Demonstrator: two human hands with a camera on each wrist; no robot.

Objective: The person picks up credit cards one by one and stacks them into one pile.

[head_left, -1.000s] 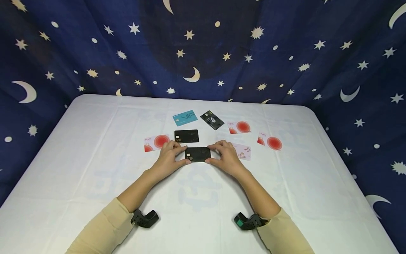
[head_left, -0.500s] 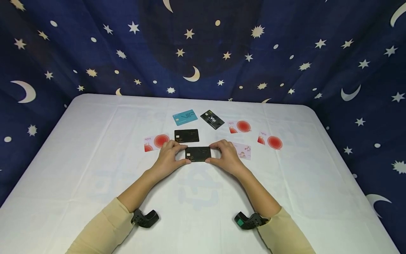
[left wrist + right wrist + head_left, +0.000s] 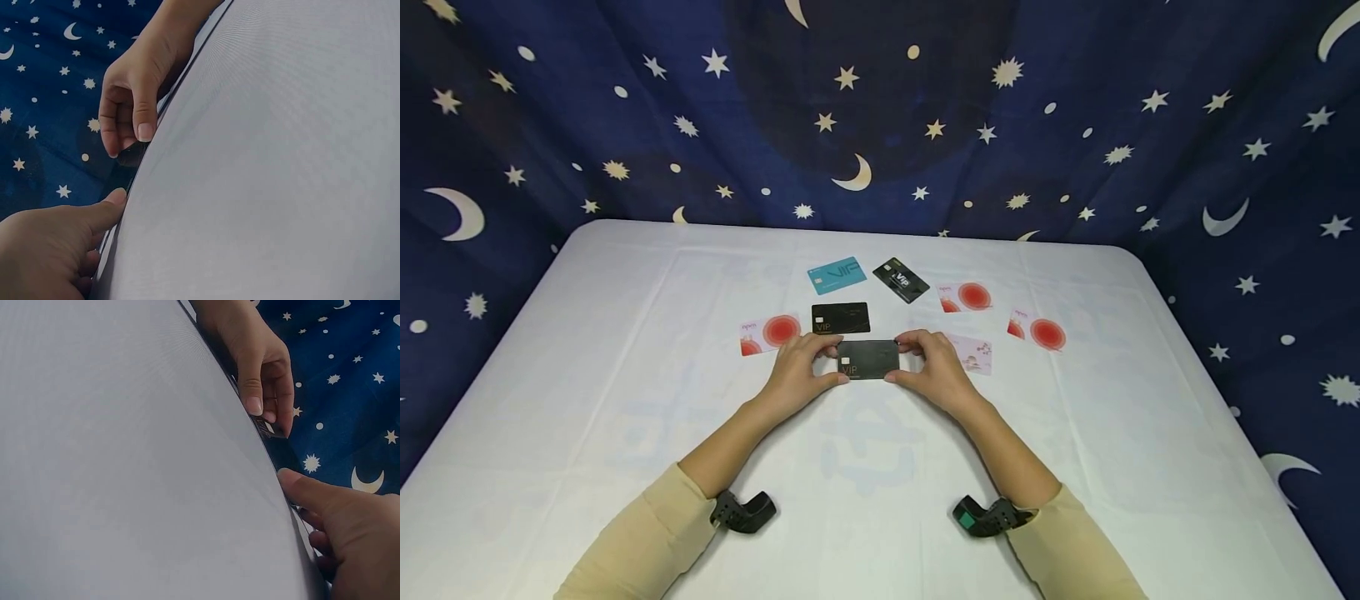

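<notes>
A black VIP card [image 3: 868,360] with a gold chip lies between my two hands, its far edge tipped up. My left hand [image 3: 796,367] pinches the left end, thumb at the near corner and fingertips at the far one. At the right end, my right hand [image 3: 937,367] grips it the same way. Both wrist views look low across the cloth, where a dark strip of the card [image 3: 280,451] shows between the thumbs. Just behind lies a second black VIP card [image 3: 840,317], flat. A white card with a red circle [image 3: 769,335] sits beside my left hand.
Farther back lie a teal VIP card [image 3: 837,276] and a slanted black VIP card [image 3: 901,280]. To the right are two red-circle cards, one nearer [image 3: 964,297] and one farther out [image 3: 1037,331]. A pink card [image 3: 976,355] is partly hidden behind my right hand. A starry curtain [image 3: 880,108] hangs behind the white-covered table [image 3: 880,517].
The held black VIP card has tilted, its far edge rising, and its face now looks greyer. Both hands keep their hold at its ends. The other cards stay put.
</notes>
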